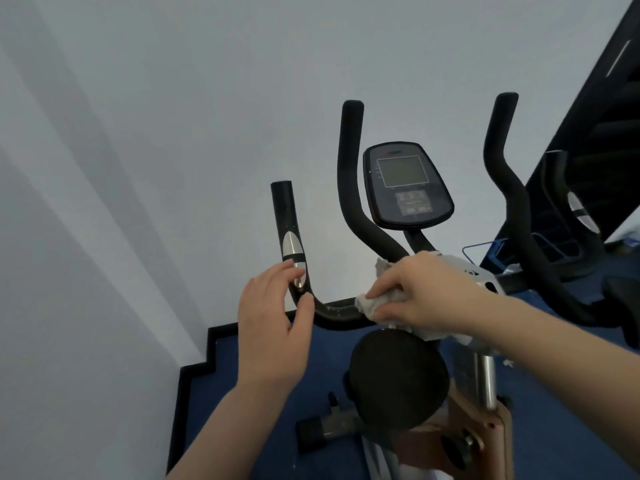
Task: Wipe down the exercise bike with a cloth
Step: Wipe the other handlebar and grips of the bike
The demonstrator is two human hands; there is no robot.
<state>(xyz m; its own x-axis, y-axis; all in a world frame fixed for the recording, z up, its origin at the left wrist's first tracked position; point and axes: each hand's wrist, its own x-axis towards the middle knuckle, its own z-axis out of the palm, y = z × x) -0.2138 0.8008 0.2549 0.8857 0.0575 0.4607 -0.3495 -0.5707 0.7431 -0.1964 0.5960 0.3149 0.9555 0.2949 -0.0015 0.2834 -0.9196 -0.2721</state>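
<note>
- right hand presses a bunched cloth onto the handlebar.
- left hand, fingers loosely spread, seems barely touching the bend.
- cloth could snag or slip there.

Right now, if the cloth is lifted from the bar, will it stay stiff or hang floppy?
Probably floppy: the cloth bunches in creases under the right hand and drapes over the handlebar. It looks thin, so likely light. Loose ends may dangle.
</note>
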